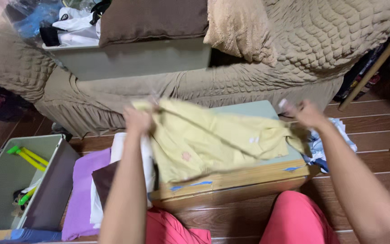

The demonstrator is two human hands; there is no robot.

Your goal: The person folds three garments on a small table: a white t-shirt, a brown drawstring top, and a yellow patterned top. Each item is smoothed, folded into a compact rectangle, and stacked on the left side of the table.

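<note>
A pale yellow garment [204,140] is stretched between my two hands above a low wooden box table [249,178]. My left hand [137,119] grips its left upper edge. My right hand [304,113] pinches the right end. The cloth sags onto the table's grey-green top [253,110] and is blurred. My knees in pink trousers [294,219] sit just below the table's front edge.
Folded purple, white and dark brown cloths [86,190] lie left of the table. A grey open bin [5,180] with green-yellow tools stands far left. A brown covered sofa [294,40] is behind, bearing a grey box [132,58]. Crumpled blue-white clothes [328,144] lie right.
</note>
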